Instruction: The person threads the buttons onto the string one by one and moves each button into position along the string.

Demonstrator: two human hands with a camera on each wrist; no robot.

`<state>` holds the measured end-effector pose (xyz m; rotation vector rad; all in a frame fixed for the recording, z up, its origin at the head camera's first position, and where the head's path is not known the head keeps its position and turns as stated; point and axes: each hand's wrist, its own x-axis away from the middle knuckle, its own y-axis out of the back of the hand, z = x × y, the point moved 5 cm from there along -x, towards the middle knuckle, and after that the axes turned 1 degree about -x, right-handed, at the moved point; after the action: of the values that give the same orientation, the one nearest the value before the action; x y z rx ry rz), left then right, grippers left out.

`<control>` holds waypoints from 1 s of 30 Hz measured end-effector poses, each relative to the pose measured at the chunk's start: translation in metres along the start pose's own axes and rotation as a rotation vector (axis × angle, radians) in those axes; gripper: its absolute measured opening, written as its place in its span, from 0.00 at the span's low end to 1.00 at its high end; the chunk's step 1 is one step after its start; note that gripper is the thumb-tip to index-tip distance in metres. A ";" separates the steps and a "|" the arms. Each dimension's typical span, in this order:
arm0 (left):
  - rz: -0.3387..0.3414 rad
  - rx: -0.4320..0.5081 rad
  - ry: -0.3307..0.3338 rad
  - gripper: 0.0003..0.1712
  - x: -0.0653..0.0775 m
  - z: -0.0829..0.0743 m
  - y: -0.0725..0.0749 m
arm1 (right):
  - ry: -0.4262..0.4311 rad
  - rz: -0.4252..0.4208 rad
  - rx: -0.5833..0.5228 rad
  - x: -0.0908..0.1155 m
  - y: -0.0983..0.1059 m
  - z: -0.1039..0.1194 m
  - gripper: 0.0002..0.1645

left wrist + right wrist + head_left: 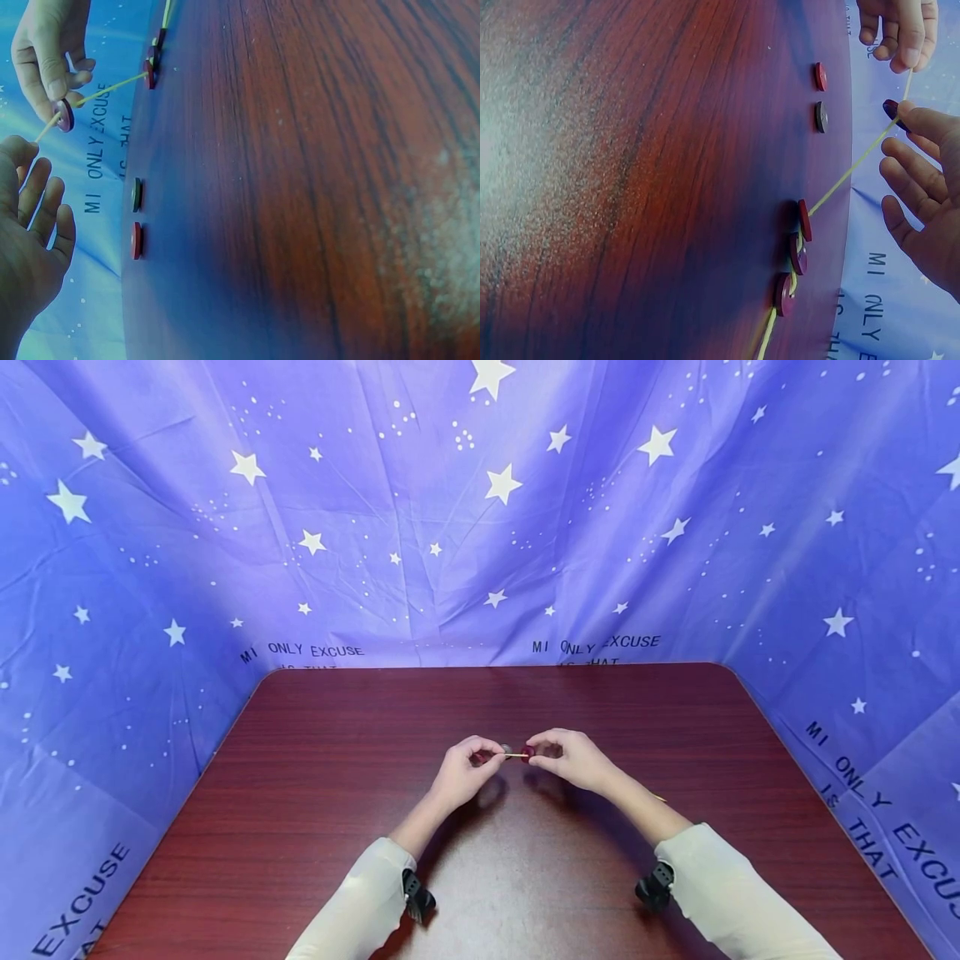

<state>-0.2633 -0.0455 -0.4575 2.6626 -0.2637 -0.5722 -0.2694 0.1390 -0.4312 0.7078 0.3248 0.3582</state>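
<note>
Out over the dark red tabletop, my left hand [463,770] pinches the end of a yellow string [516,755] between thumb and forefinger. Facing it, my right hand [576,760] pinches a dark red button [65,115] with the string running through it. In the right wrist view the string slants down from that button to a strung red button [805,220] and two more strung dark red buttons [798,253] on the table. Two loose buttons, one red [821,76] and one dark greenish [822,118], stand out near the hands in both wrist views.
The reddish-brown wooden table [337,727] has rounded far corners. A blue-purple cloth [420,510] with white stars and lettering hangs behind it and along both sides. Black straps [417,895] sit around both sleeved forearms.
</note>
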 end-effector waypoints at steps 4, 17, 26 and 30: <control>-0.010 0.000 0.004 0.05 0.002 -0.016 0.003 | -0.001 0.002 0.007 0.001 0.001 -0.001 0.14; -0.017 -0.008 0.038 0.03 0.003 -0.030 0.007 | -0.015 -0.007 0.025 0.004 0.004 -0.011 0.14; -0.028 0.028 0.028 0.03 0.001 0.000 0.000 | -0.027 -0.010 0.039 0.008 0.009 -0.016 0.14; -0.026 0.031 0.014 0.04 0.001 0.000 0.001 | -0.016 -0.011 0.045 0.009 0.010 -0.019 0.14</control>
<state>-0.2627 -0.0465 -0.4577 2.7024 -0.2361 -0.5622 -0.2710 0.1604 -0.4396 0.7521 0.3216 0.3358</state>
